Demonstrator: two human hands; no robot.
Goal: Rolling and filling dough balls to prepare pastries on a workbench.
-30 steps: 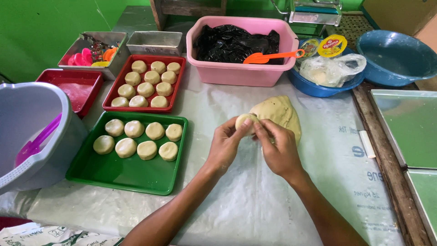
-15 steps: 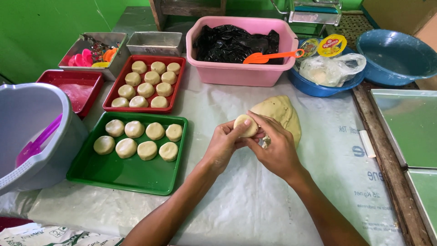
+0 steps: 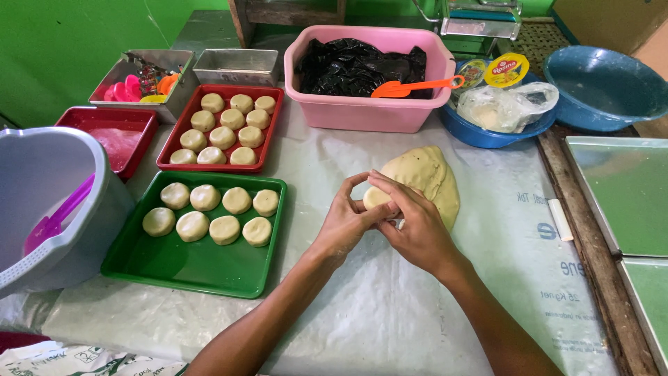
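Both forearms are extended from the bottom edge toward the frame's centre. The left hand [image 3: 346, 221] and right hand [image 3: 416, 226] are pressed together there, fingers [image 3: 390, 191] curled and overlapping.

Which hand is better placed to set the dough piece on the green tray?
Probably the left hand: it cups the dough piece on the side facing the green tray, while the right hand lies farther away.

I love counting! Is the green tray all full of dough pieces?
No, the green tray holds dough pieces only along its far side.
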